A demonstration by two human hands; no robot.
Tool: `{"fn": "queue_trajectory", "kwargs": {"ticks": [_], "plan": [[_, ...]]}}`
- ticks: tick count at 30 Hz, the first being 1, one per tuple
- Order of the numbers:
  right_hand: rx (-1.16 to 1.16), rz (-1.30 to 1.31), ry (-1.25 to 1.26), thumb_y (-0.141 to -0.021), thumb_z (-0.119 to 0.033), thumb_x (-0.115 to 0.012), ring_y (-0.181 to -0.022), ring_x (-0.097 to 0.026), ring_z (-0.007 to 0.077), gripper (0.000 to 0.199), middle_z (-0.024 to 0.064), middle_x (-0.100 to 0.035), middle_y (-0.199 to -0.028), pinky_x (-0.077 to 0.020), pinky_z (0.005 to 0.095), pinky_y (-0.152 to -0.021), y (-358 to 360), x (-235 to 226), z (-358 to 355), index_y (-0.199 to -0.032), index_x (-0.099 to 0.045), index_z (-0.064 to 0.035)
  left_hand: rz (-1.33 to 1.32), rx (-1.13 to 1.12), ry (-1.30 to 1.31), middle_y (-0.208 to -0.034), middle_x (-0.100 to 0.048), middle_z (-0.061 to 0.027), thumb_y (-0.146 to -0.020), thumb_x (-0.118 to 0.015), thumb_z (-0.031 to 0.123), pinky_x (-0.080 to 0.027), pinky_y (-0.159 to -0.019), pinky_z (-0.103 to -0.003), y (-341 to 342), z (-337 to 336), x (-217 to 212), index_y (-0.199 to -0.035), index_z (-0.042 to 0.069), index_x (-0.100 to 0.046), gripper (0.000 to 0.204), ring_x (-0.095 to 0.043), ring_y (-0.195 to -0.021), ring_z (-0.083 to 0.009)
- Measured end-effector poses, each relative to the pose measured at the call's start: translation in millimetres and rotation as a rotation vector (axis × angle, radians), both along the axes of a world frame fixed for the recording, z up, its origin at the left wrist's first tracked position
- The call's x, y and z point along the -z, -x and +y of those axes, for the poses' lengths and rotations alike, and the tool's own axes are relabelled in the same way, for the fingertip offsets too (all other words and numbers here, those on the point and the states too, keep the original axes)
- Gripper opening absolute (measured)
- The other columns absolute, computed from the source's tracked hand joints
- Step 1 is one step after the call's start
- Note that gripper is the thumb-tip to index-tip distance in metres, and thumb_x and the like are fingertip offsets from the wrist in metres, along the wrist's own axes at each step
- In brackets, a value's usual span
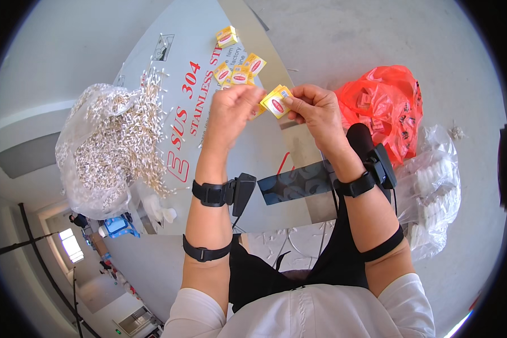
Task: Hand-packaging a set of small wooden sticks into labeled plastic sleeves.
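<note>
My right hand (320, 112) pinches a small fanned stack of yellow cards (277, 102) with red-and-white labels, thumb on top. Close to the stack's left side is my left hand (235, 112), its fingers drawn together; what they hold, if anything, is hidden. Beyond my left hand, several more yellow cards (240, 74) lie loosely overlapping on the table (208, 146). A thicker yellow stack (227, 37) sits farther off.
At left, a heap of cotton swabs (115, 152) spills from a clear bag onto the table. To the right are a red plastic bag (391, 101) and a clear bag of white plastic pieces (431, 194). A dark patterned strip (296, 183) lies at the table's near side.
</note>
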State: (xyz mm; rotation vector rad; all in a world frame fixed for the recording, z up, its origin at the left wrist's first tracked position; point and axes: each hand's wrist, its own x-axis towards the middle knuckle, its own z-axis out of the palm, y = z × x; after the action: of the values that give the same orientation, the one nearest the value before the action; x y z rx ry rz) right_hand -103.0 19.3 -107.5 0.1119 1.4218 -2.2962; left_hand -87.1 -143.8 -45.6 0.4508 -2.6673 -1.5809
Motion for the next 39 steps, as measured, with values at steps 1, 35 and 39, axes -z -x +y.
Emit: {"fn": "queue_trajectory", "kwargs": {"ticks": [1, 35, 39], "plan": [[-0.009, 0.021, 0.006, -0.085, -0.007, -0.064, -0.056, -0.053, 0.0034, 0.010, 0.0024, -0.062, -0.069, -0.0379, 0.0172, -0.049, -0.4, -0.4, -0.5, -0.088, -0.064, 0.0028, -0.054, 0.058, -0.086, -0.063, -0.058, -0.0024, -0.079, -0.069, 0.006, -0.041, -0.052, -0.022, -0.8, 3.7, -3.3, -0.073, -0.003, -0.060, 0.014, -0.050, -0.056, -0.0065], [0.014, 0.018, -0.039, -0.085, -0.006, -0.064, -0.056, -0.052, 0.0038, 0.011, 0.0030, -0.062, -0.069, -0.0367, 0.0181, -0.047, 0.8, 0.2, 0.0, -0.087, -0.064, 0.0043, -0.130, 0.088, -0.343, -0.062, -0.054, -0.0002, -0.080, -0.068, 0.003, -0.032, -0.045, -0.018, 10.6, -4.2, 1.0, -0.072, 0.000, -0.061, 0.011, -0.041, -0.049, -0.0039], [0.028, -0.004, -0.027, -0.085, -0.006, -0.064, -0.055, -0.051, 0.0037, 0.010, 0.0028, -0.061, -0.068, -0.0368, 0.0182, -0.047, 1.1, -1.5, 0.7, -0.086, -0.064, 0.0040, -0.072, -0.026, -0.175, -0.061, -0.053, -0.0001, -0.079, -0.068, 0.004, -0.033, -0.043, -0.019, 31.1, -17.3, 10.0, -0.071, -0.001, -0.060, 0.012, -0.041, -0.048, -0.0037]]}}
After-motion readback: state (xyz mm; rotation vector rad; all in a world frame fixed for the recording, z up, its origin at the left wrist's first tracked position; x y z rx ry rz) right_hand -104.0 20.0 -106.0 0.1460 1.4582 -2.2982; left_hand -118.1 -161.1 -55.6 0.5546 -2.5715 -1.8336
